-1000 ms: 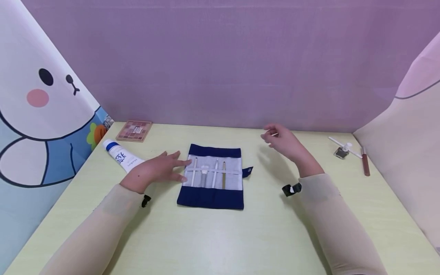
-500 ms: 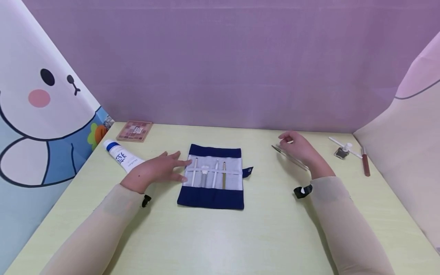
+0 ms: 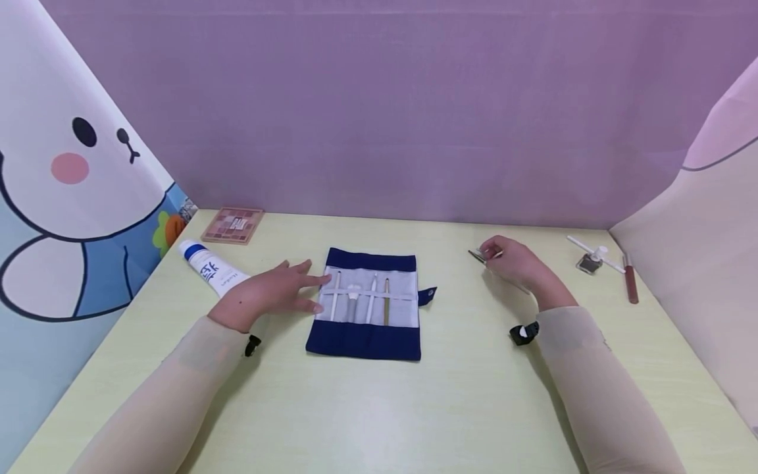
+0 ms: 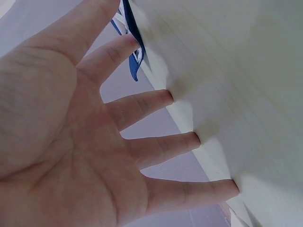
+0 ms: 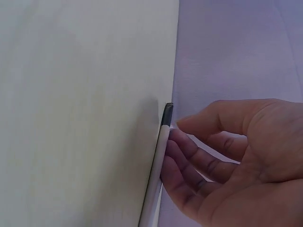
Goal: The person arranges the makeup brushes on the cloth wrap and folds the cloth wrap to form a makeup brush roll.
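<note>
A navy and grey fabric roll-up case [image 3: 362,340] lies spread on the table, several slim sticks and brushes tucked under its white strap. At its left edge rests my left hand [image 3: 275,288], fingers spread; in the left wrist view its fingertips [image 4: 191,138] touch the tabletop. Right of the case, my right hand [image 3: 514,263] is low over the table with curled fingers. The right wrist view shows its thumb and fingers against a slim pale stick with a dark tip [image 5: 155,170], apparently pinching it; part of the contact is hidden.
A white and blue tube [image 3: 210,268] lies left, partly behind my left hand, with a pink palette [image 3: 233,226] beyond it. Far right are a small dark bottle [image 3: 589,263], a white stick [image 3: 577,243] and a brown-handled tool [image 3: 631,283]. A purple cloth backs the table.
My right hand has moved right and down, then settled lower over the slim stick, which came into view below it half a second ago. The left hand stays put.
</note>
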Tool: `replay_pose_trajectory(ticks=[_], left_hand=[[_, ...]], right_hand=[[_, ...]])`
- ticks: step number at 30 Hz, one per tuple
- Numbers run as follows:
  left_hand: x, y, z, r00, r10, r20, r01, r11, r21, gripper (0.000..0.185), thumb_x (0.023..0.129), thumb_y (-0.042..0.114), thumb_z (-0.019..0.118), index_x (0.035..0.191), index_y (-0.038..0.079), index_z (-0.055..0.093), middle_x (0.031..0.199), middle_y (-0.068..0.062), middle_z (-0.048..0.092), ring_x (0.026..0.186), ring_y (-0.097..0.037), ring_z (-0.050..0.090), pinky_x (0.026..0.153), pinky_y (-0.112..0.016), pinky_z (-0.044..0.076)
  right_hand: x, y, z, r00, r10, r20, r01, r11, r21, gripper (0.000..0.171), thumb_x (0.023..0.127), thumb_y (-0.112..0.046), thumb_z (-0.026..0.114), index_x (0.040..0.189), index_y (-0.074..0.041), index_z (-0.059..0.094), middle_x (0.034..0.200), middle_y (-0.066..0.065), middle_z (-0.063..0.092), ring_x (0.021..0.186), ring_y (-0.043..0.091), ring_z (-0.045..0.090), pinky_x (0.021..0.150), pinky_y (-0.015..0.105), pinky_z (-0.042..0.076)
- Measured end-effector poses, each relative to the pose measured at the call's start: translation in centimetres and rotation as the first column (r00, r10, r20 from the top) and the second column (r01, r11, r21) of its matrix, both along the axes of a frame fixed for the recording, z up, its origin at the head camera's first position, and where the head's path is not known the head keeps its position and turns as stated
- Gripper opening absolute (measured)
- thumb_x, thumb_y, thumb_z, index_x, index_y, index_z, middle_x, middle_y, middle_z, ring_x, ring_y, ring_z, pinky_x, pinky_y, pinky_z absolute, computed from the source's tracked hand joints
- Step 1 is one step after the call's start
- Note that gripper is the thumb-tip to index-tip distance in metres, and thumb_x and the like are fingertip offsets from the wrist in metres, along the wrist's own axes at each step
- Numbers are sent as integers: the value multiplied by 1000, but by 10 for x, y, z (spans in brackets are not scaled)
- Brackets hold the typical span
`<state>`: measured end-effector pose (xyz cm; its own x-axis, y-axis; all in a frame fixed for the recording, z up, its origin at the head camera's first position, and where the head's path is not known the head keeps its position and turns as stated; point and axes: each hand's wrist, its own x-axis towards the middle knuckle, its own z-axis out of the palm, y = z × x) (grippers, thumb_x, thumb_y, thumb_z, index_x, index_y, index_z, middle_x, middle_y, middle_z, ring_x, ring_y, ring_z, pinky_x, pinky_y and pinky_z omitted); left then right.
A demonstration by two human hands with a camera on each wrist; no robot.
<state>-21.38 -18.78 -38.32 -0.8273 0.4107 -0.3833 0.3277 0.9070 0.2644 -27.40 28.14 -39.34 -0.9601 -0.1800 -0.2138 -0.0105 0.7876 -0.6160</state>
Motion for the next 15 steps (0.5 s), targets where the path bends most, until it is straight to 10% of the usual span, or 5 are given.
replay_pose_trajectory(ticks=[15], left_hand=[[-2, -1, -3, 1000, -4, -3, 4, 1000, -4, 76, 100, 50, 71, 166, 30, 39, 177, -28, 17, 157, -68, 15, 123, -78, 30]], right_hand=[[1, -5, -5, 996, 93, 0, -93, 993, 68, 41, 101, -2, 53, 141, 2, 58, 133, 25, 63, 120, 37, 60, 101, 49, 53]])
